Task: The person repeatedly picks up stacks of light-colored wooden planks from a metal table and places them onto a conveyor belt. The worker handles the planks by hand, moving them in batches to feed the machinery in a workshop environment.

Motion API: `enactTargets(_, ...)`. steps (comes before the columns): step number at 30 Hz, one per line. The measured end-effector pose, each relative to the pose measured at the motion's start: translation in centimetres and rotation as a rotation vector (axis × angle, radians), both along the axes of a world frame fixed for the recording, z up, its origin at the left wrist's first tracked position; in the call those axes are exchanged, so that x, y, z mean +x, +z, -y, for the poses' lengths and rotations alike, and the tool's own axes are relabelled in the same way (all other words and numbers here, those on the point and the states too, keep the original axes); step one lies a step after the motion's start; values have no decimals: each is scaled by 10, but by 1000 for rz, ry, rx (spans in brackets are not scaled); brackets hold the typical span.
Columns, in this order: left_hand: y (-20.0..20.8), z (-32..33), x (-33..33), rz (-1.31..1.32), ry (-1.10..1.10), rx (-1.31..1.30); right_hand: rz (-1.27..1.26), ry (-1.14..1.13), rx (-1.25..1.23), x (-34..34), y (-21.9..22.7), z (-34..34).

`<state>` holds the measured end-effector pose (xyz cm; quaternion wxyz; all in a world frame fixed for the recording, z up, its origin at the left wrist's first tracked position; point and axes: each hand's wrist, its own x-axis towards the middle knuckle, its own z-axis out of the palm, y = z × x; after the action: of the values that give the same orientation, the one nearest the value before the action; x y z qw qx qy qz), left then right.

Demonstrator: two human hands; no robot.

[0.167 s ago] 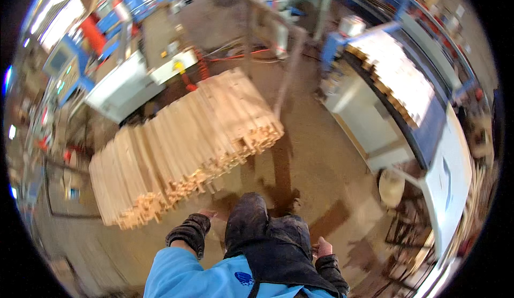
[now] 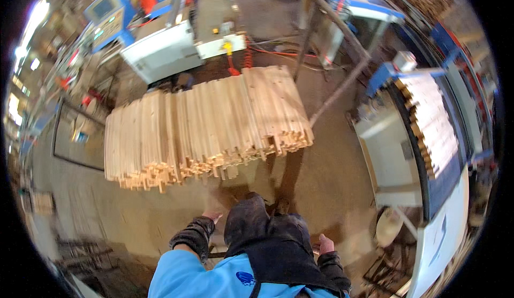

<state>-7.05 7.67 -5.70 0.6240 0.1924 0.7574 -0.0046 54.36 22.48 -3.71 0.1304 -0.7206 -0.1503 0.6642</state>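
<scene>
**A wide stack of wooden strips between our hands and the machines**

At far left we see a thin dark metal frame (image 2: 57, 132) standing over the brown floor (image 2: 337, 180). Behind it rises a blue control panel (image 2: 110, 24) with a screen, and next to that a white cabinet (image 2: 160, 54) whose top carries machine parts.

In front of the cabinet, left of the middle of our view, lies the stack of pale wooden strips (image 2: 209, 124). They run side by side, their near ends ragged, some jutting out toward us; what bears them is mostly hidden.

Our left hand (image 2: 213, 215) hangs just this side of the stack, apart from it. Beyond the stack are a yellow fitting (image 2: 228, 48) and a coiled red hose (image 2: 248, 54).

Farther right, our right hand (image 2: 324, 243) hangs low beside our dark trousers (image 2: 267, 225). Both hands look bare, but they are too small for us to tell how far their fingers are open.

Past a rusty metal rail (image 2: 341, 89), a pale round container (image 2: 388, 227) stands near a dark worktop (image 2: 441, 188), which bears a row of brightly lit strips (image 2: 433, 121).
</scene>
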Motion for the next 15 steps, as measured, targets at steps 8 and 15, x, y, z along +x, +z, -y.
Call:
enactTargets(8,-24,129,103,-144,111,201,-36,239,28,-108,-6,-180)
enactTargets(15,-56,148,66,-309,59,198,-125,691,131,-350,90,-252)
